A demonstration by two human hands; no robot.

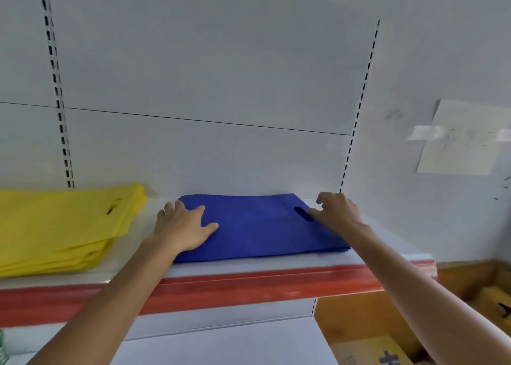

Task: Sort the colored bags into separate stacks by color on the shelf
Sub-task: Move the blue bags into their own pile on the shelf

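A stack of blue bags (257,229) lies flat on the white shelf (304,259), its cut-out handle toward the right. My left hand (184,227) rests flat on the stack's left end with fingers spread. My right hand (336,209) sits at the right end by the handle hole, its fingers loosely bent and the fingertips touching the top bag. A stack of yellow bags (63,226) lies on the same shelf to the left, apart from the blue one.
The shelf has a red front strip (249,287) and a white back panel with slotted uprights (59,110). A sheet of paper (464,137) hangs on the wall at right. Cardboard boxes (387,348) sit below right.
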